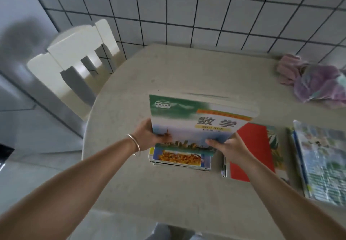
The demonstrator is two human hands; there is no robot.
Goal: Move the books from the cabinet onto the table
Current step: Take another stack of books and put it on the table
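math book (196, 116) tilted up (title upright), both hands

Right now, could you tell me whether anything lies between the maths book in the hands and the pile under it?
Nothing visible does. The maths book, held by the left hand and right hand, hangs directly over the left book pile.

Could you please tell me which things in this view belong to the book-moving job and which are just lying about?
Part of the job:
- held book, in left hand and right hand
- left stack
- red book stack
- right stack
- table

Just lying about:
- cloth bundle
- chair
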